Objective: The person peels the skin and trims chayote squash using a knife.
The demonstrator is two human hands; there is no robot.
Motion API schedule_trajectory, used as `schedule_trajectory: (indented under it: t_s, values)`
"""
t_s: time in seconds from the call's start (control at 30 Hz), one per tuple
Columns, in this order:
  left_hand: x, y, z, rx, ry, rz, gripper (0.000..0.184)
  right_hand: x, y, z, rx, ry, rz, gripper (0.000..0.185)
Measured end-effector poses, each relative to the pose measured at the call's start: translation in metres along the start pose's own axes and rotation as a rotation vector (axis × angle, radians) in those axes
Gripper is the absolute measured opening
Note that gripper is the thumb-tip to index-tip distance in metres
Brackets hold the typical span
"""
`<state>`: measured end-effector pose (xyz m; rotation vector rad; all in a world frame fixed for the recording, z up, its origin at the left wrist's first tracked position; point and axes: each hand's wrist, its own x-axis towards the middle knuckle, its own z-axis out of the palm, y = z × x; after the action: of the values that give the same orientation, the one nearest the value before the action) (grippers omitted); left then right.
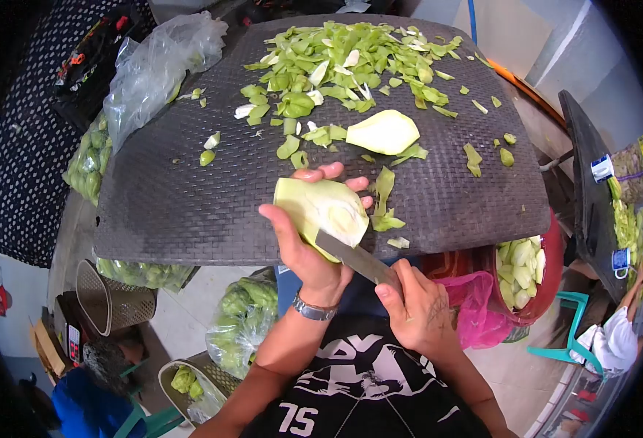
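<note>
A halved pale green vegetable (310, 208), cut face up, lies in my left hand (310, 255), its fingers curled round the edges. My right hand (420, 310) grips a knife (361, 260), whose blade tip touches the cut face near the seed hollow. Another peeled half (384, 132) rests on the dark woven table (212, 197), just beyond my left hand. Behind it is a wide heap of green peelings (336, 62), with scattered scraps around.
A clear plastic bag (157, 69) sits at the table's left corner. Below the right edge, a red tub (551, 274) holds cut pieces beside a pink bag (471, 310). Bags of green vegetables (242, 321) and baskets (113, 299) stand on the floor. People are at both lower sides.
</note>
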<state>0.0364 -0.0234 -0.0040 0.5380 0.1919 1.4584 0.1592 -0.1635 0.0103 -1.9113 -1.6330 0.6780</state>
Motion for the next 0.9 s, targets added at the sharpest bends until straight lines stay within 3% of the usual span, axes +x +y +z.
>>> schedule_trajectory:
  t_s: [0.8,0.9]
  values:
    - [-0.007,-0.002,0.004,0.077,-0.004,0.260,0.073,0.006,-0.006,-0.005,-0.149,0.051,-0.057,0.053]
    - [-0.008,-0.001,0.006,0.147,0.028,0.250,0.078,0.010,0.002,-0.010,-0.019,-0.026,-0.076,0.056]
